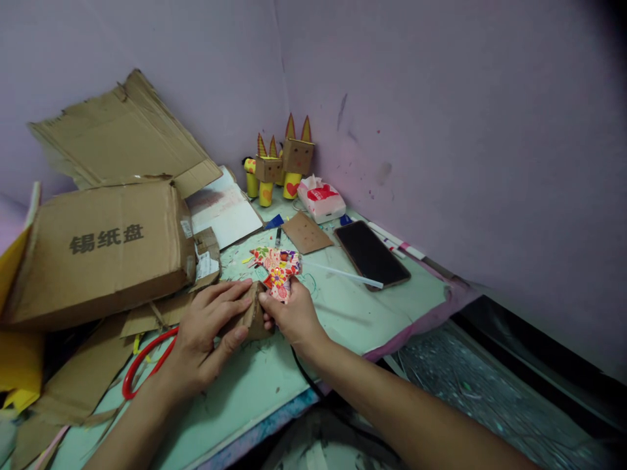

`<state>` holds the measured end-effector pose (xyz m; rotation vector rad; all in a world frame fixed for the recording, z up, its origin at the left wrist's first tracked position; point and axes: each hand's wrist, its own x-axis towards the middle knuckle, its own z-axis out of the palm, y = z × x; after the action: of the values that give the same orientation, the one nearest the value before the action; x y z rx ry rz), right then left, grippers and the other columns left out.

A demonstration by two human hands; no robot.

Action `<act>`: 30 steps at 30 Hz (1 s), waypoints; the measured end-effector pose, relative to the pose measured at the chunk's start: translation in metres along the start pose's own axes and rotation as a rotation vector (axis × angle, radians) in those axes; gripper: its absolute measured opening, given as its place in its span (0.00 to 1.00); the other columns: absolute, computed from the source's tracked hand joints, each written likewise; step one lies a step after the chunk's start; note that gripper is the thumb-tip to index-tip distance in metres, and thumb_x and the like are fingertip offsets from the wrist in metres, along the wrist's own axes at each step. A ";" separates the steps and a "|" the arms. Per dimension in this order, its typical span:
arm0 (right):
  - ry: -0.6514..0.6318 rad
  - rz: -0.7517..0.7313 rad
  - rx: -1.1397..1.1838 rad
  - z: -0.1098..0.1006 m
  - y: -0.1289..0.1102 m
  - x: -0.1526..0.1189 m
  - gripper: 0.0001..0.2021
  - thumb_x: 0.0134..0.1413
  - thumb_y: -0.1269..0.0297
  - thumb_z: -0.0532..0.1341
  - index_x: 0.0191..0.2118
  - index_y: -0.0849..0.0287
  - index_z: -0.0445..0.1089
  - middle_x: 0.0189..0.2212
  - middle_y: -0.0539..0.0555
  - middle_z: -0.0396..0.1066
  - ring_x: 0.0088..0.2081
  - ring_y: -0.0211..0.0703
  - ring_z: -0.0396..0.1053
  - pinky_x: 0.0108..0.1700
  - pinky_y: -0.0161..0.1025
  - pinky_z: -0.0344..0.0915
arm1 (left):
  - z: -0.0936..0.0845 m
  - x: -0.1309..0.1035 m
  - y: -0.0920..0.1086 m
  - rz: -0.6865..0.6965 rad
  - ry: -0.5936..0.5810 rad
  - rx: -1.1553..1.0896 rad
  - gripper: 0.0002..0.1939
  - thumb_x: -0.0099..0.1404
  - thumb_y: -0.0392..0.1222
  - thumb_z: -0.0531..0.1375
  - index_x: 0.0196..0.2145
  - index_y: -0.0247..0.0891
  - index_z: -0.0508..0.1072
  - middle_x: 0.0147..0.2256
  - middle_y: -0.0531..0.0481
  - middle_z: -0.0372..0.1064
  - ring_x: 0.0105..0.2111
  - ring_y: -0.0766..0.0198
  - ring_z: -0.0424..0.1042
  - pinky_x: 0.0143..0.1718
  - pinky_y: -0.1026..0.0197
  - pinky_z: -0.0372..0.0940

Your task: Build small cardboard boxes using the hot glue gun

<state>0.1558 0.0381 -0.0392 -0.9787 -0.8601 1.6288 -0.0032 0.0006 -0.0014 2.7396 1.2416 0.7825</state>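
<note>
Between my hands is a small brown cardboard box, held on the table near its front edge. My left hand lies over its left side, fingers stretched along the top and side. On the right edge my right hand pinches the cardboard, thumb in front and fingers curled behind, partly hidden. Just beyond the box lies a bright floral-patterned piece, touching or close to my right hand. A red loop handle sits left of my left wrist, the rest of it hidden.
A large carton and loose cardboard fill the left. Behind stand yellow figures with cardboard heads, a tissue pack, and a flat cardboard piece. A phone and white stick lie right. The walls meet behind.
</note>
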 end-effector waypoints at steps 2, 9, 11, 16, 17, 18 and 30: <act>0.001 -0.001 -0.001 0.000 0.000 0.000 0.12 0.41 0.71 0.63 0.34 0.60 0.61 0.16 0.39 0.64 0.13 0.27 0.61 0.13 0.25 0.64 | 0.000 0.000 0.000 -0.003 -0.011 0.009 0.16 0.65 0.36 0.53 0.52 0.40 0.63 0.55 0.41 0.64 0.55 0.51 0.60 0.53 0.47 0.60; 0.003 0.006 -0.007 0.000 -0.002 -0.001 0.11 0.42 0.71 0.62 0.34 0.59 0.61 0.15 0.39 0.64 0.12 0.28 0.62 0.13 0.25 0.64 | -0.001 0.000 0.001 -0.001 -0.013 0.011 0.16 0.65 0.36 0.53 0.51 0.39 0.64 0.55 0.41 0.64 0.55 0.51 0.60 0.52 0.47 0.61; 0.004 0.011 -0.010 0.001 -0.001 -0.001 0.11 0.42 0.71 0.62 0.34 0.59 0.61 0.15 0.39 0.64 0.12 0.28 0.61 0.13 0.25 0.63 | -0.001 0.000 0.001 0.001 -0.005 0.005 0.16 0.65 0.36 0.53 0.51 0.40 0.64 0.55 0.41 0.64 0.55 0.51 0.60 0.52 0.47 0.61; 0.002 0.017 -0.016 0.001 0.000 0.000 0.11 0.43 0.71 0.62 0.33 0.59 0.60 0.15 0.39 0.64 0.12 0.27 0.61 0.13 0.24 0.63 | 0.000 -0.001 0.001 0.011 0.013 0.013 0.17 0.65 0.36 0.53 0.52 0.39 0.63 0.55 0.41 0.65 0.55 0.51 0.61 0.52 0.47 0.61; 0.002 0.017 -0.016 0.001 -0.001 0.000 0.11 0.43 0.71 0.62 0.33 0.59 0.60 0.15 0.39 0.64 0.12 0.27 0.61 0.13 0.24 0.63 | 0.001 -0.001 0.001 0.011 0.015 0.016 0.17 0.65 0.36 0.53 0.52 0.40 0.63 0.55 0.41 0.65 0.55 0.51 0.61 0.52 0.47 0.60; 0.003 0.016 -0.017 0.001 -0.001 0.000 0.11 0.42 0.71 0.62 0.33 0.59 0.60 0.16 0.39 0.64 0.12 0.27 0.61 0.13 0.24 0.63 | 0.001 -0.001 0.001 0.013 0.019 0.018 0.18 0.65 0.36 0.53 0.53 0.40 0.64 0.55 0.41 0.65 0.55 0.51 0.61 0.52 0.47 0.60; 0.005 0.001 -0.022 0.001 -0.001 0.000 0.11 0.42 0.71 0.63 0.32 0.59 0.60 0.17 0.40 0.64 0.13 0.28 0.62 0.14 0.26 0.64 | 0.001 0.000 0.001 0.022 0.030 0.020 0.17 0.64 0.35 0.54 0.51 0.39 0.66 0.55 0.41 0.66 0.54 0.51 0.62 0.52 0.46 0.61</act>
<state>0.1554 0.0381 -0.0379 -0.9978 -0.8758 1.6200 -0.0026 0.0002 -0.0021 2.7720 1.2327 0.8201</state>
